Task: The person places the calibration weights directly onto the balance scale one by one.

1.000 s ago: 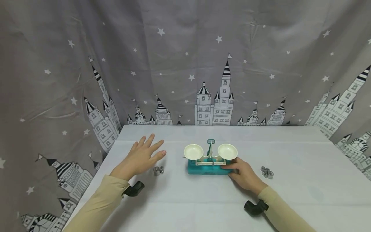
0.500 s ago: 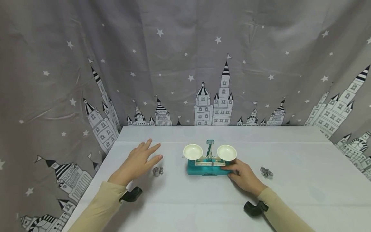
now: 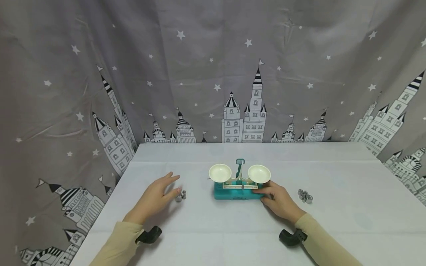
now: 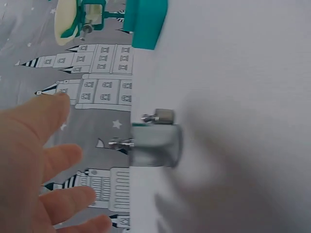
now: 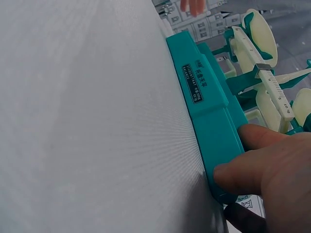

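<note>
A teal balance scale (image 3: 238,194) with two cream pans stands on the white table. My right hand (image 3: 282,202) grips the right end of its base, with the thumb (image 5: 238,175) on the front face. My left hand (image 3: 154,199) hangs over the table on the left, fingers apart and holding nothing. Close to its thumb stand a large metal weight (image 4: 156,146) and a smaller one (image 4: 165,116) beside it. In the head view the hand's thumb partly covers the large weight. Neither weight is touched in the left wrist view.
A cluster of several small metal weights (image 3: 305,196) lies right of the scale. Behind the white table (image 3: 216,229) hangs a grey curtain (image 3: 199,74) printed with castles and stars. A black wrist mount (image 3: 149,235) juts from the left sleeve.
My left hand has come down toward the weights on the left, and its fingers look less widely spread. The right hand stays at the scale's base.
</note>
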{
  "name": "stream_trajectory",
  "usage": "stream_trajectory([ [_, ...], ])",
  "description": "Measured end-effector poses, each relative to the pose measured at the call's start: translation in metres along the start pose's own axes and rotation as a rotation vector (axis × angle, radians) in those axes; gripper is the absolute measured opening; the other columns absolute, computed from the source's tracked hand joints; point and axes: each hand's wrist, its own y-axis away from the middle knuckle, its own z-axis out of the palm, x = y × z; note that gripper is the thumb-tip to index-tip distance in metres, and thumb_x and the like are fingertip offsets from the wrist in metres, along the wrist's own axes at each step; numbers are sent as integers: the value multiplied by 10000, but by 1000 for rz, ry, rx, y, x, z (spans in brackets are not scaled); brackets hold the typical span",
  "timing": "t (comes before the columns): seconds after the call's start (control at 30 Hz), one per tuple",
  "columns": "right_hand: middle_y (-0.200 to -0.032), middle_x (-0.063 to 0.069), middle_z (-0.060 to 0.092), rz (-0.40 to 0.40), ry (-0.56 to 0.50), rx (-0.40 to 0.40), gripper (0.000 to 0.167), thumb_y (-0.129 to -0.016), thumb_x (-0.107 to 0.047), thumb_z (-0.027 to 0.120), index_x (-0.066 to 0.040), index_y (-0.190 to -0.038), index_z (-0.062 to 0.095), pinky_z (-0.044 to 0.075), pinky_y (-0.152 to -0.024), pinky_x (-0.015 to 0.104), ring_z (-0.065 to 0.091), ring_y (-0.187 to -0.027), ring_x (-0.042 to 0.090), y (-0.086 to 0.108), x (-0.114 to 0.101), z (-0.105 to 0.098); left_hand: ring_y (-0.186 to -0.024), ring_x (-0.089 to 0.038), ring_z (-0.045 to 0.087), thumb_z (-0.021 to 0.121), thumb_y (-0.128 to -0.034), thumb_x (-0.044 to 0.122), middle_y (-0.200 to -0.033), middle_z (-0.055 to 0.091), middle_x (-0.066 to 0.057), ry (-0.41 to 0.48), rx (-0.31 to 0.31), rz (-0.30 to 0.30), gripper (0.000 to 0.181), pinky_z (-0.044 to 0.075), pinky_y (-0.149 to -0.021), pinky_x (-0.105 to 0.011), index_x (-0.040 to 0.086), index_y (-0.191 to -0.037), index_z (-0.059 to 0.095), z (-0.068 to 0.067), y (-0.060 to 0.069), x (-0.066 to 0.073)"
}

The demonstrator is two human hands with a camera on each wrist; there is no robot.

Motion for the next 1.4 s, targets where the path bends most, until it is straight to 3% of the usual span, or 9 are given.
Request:
stream_trajectory([
  [0.4,-1426,243,581,-18,-11,5,324,-875,53,667,-107,-1133,781,433,-1116,606,517,-1361,484,0,1,-1,-1359,-497,510,766,-885,187,-1463,550,-264,97,50,-47,495,388,-1146,-630,51,-1345,647,14,12,-5],
  [0.7,-1447,234,571,10,-19,-1,320,-881,44,661,-102,-1141,777,415,-1132,605,500,-1383,475,0,2,1,-1319,-437,577,781,-870,165,-1405,626,-187,90,68,-116,412,445,-1118,-561,79,-1266,706,25,15,-11],
  [0.97,-1449,236,569,20,-35,5,320,-878,47,657,-97,-1138,776,409,-1135,607,493,-1387,479,0,1,1,-1237,-419,645,785,-851,117,-1270,715,-182,92,89,-123,336,493,-1075,-557,62,-1181,751,29,15,-12],
  [1.4,-1437,235,580,7,-30,10,317,-877,53,668,-104,-1130,779,417,-1132,602,505,-1378,477,1,1,0,-1262,-425,628,786,-833,68,-1218,739,-180,184,124,-181,324,491,-1083,-556,62,-1156,757,35,16,-11],
])
